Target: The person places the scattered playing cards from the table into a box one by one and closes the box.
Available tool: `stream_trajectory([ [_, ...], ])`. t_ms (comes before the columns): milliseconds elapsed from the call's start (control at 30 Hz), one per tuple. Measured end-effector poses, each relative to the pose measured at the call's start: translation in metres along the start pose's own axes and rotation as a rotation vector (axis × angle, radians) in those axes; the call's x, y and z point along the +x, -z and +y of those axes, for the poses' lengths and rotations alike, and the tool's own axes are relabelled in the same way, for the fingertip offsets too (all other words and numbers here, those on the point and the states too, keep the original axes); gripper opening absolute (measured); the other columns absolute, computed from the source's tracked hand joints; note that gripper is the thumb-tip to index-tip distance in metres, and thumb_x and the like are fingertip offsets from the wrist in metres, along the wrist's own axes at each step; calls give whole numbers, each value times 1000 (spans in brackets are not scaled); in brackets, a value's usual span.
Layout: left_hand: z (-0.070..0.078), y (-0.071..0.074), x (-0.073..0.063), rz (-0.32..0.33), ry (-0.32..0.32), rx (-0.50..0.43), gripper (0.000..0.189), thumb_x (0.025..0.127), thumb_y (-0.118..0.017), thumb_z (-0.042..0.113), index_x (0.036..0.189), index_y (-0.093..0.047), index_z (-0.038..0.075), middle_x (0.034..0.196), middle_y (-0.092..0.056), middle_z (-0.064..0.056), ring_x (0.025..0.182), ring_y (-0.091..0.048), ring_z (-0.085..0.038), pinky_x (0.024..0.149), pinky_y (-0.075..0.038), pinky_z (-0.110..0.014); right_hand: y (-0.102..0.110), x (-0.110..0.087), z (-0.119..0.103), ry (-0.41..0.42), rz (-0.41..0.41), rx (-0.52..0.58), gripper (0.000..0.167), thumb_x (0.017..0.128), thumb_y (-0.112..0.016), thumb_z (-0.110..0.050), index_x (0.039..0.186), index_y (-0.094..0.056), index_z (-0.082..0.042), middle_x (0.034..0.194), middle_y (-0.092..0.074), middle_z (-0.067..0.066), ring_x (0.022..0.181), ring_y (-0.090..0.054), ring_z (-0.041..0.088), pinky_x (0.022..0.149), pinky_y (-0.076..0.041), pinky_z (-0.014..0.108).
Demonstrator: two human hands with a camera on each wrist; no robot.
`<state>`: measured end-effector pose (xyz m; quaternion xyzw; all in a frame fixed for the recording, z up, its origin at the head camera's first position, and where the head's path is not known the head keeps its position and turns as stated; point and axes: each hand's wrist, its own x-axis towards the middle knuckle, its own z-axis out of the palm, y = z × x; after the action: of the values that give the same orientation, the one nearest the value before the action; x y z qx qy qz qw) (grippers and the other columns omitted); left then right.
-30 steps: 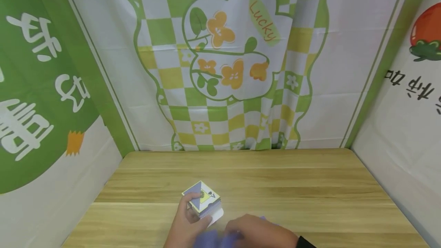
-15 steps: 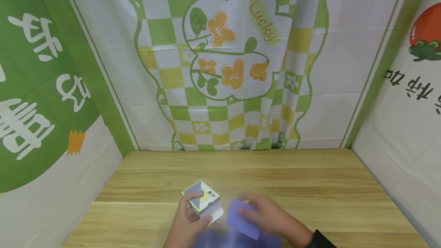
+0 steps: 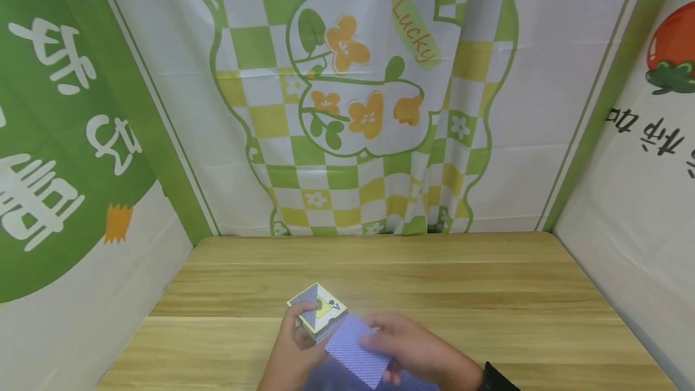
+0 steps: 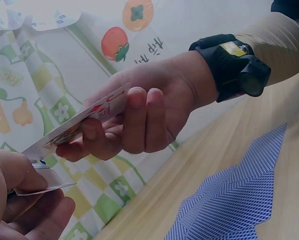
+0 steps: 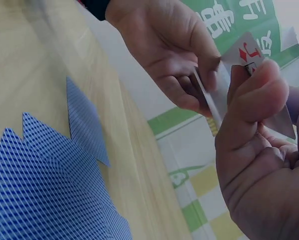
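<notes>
My left hand [image 3: 293,347] grips a playing-card box [image 3: 320,309] with an ace of spades printed on its upper face. From the right, my right hand [image 3: 420,346] pinches a blue-backed playing card [image 3: 350,343], its thumb on top and fingers beneath. That card reaches the box's open end and covers the white flap in the head view. A red J and a diamond show on the card's face [image 5: 249,54] in the right wrist view. Below both hands, several blue-backed cards [image 5: 54,190] lie overlapping and face down on the table.
The wooden table [image 3: 461,282] spans the front of the scene. A printed curtain [image 3: 369,198] hangs behind its far edge, with printed cloths at the left [image 3: 179,246] and right [image 3: 613,222]. A black wrist device [image 4: 229,65] sits on my right wrist.
My right hand picked a card up from the spread, lifted it to the right of the box, then brought it left against the box's open end. My left hand and the box stayed put.
</notes>
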<state>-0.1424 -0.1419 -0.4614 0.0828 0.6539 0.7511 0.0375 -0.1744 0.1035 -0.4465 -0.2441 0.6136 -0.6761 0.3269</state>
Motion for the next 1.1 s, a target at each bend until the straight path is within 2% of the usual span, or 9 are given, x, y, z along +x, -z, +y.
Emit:
stream_trajectory([
  [133, 0, -1, 0, 7, -16, 3, 71, 81, -64, -12, 138, -26, 5, 112, -66, -20, 97, -71, -21, 81, -59, -32, -4, 3, 0, -11, -4, 54, 40, 103, -56, -23, 133, -54, 4, 84, -68, 3, 53, -55, 3, 44, -44, 14],
  [300, 1, -3, 0, 7, -1, 22, 72, 81, -64, -12, 139, -25, 5, 114, -66, -21, 98, -71, -23, 83, -59, -33, -10, 6, -2, -16, 21, 119, 45, 103, -57, -21, 136, -50, 7, 81, -67, 2, 51, -54, 2, 43, -44, 14],
  [400, 0, -3, 1, 13, 10, 19, 73, 80, -63, -13, 139, -25, 4, 117, -65, -22, 100, -71, -23, 84, -59, -32, -14, 8, -2, -25, 30, 173, 48, 102, -58, -20, 139, -46, 8, 85, -67, 4, 54, -57, 3, 45, -47, 15],
  [600, -1, -3, 1, 23, 16, 9, 76, 75, -62, -14, 140, -26, 3, 119, -65, -24, 101, -70, -22, 84, -59, -32, -16, 10, -1, -9, 26, 289, 50, 96, -63, -7, 139, -40, 3, 94, -69, 9, 68, -69, 11, 62, -60, 25],
  [733, -1, -3, 0, 33, 9, 19, 77, 73, -61, -15, 139, -27, 4, 116, -65, -22, 99, -70, -23, 81, -59, -32, -16, 12, -1, 37, 15, 343, 55, 91, -66, 2, 138, -38, 3, 102, -71, 12, 81, -73, 17, 75, -62, 29],
  [833, 0, -4, -1, 25, 9, 17, 76, 74, -63, -14, 139, -27, 4, 115, -65, -22, 99, -70, -24, 82, -60, -33, -15, 15, 0, 79, 70, 283, 51, 90, -67, 1, 134, -40, 5, 103, -70, 13, 84, -72, 19, 77, -62, 32],
  [1000, 4, -7, -5, -64, 27, 72, 73, 87, -70, 0, 143, -24, 5, 124, -59, -29, 103, -69, -25, 87, -60, -34, -16, 20, 1, 100, 258, 48, 34, 94, -69, -9, 119, -48, 0, 91, -63, 5, 70, -63, 14, 63, -60, 30],
  [1100, 6, -9, -7, -95, 33, 91, 72, 90, -70, 5, 144, -21, 4, 128, -57, -30, 105, -68, -27, 87, -60, -34, -17, 22, 1, 85, 319, -36, 31, 95, -70, -15, 115, -51, -1, 86, -62, 2, 65, -57, 12, 60, -58, 29],
])
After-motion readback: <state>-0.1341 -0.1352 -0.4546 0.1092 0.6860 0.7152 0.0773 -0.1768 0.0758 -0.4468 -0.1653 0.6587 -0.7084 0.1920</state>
